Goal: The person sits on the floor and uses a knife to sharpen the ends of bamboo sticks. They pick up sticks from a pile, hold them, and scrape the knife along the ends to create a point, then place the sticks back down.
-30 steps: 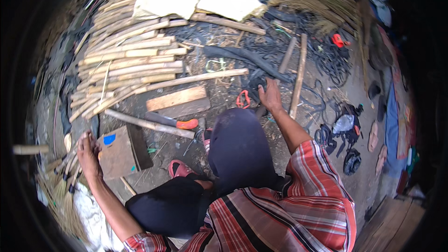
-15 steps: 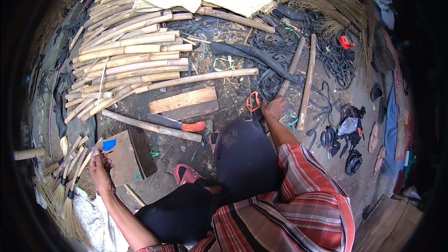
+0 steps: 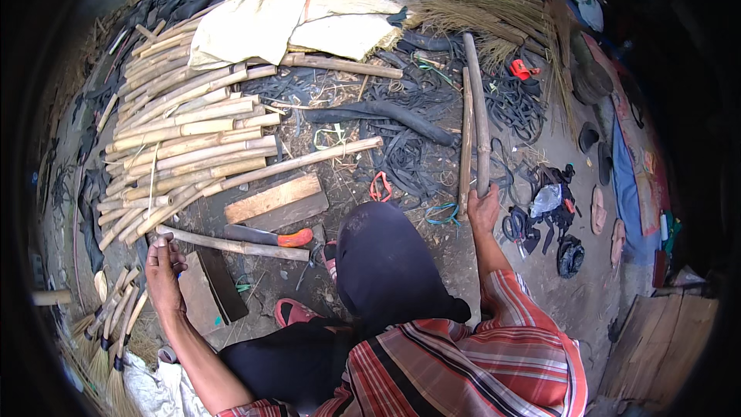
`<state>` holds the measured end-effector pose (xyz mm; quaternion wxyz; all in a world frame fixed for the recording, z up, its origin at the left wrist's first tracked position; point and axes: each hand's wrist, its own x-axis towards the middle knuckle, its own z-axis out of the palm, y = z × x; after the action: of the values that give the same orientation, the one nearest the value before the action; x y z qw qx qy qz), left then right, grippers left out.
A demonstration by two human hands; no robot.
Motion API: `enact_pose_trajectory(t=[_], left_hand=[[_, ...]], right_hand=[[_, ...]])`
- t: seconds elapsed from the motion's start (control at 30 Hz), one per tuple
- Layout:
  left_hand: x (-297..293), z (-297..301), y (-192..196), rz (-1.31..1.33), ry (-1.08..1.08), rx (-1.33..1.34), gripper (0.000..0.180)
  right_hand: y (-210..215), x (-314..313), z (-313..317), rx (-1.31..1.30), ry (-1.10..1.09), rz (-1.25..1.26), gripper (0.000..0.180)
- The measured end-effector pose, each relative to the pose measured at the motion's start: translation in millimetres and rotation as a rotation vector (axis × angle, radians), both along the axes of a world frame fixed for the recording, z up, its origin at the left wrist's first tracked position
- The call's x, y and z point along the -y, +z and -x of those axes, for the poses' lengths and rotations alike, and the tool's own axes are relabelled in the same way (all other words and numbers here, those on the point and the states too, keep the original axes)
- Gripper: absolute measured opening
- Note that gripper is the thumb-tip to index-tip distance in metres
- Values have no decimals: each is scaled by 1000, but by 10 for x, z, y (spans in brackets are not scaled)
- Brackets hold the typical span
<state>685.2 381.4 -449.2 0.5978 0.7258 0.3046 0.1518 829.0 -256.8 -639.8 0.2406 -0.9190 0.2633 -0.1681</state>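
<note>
My right hand (image 3: 484, 213) is wrapped round the near end of a greyish bamboo pole (image 3: 480, 120), which points away from me. A second, thinner bamboo pole (image 3: 465, 139) lies just left of it. At the left my left hand (image 3: 164, 282) is raised with curled fingers, thumb and fingertips drawn together; whatever they may hold is too small to tell. It is beside the end of a single bamboo pole (image 3: 239, 246) and over a wooden block (image 3: 199, 293). A large knife with an orange-red handle (image 3: 294, 238) rests close to that pole.
Many cut bamboo poles (image 3: 193, 135) are stacked at the left, partly under a white sack (image 3: 255, 23). Black rubber strips (image 3: 409, 147) cover the middle ground. Dry broom bristles (image 3: 478, 11) lie at the back right. Small brooms (image 3: 116, 316) stand near my left arm.
My right hand has moved right and nearer, bringing the greyish pole across to the right of the thinner pole. My left hand stays raised in much the same pose. The view has shifted.
</note>
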Motion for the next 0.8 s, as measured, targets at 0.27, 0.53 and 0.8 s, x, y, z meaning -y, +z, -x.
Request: enact_pose_trajectory(t=[0.27,0.53,0.8], left_hand=[[221,-117,599,78,-4,241,79],[-752,836,967,303,404,1076,34],[-1387,1671,677,103,871,1015,35]], right_hand=[[698,-921,266,198,651,-170,44],[707,-3230,409,156,1569,-86,56],[-559,-4281,762,-311,1687,178,44]])
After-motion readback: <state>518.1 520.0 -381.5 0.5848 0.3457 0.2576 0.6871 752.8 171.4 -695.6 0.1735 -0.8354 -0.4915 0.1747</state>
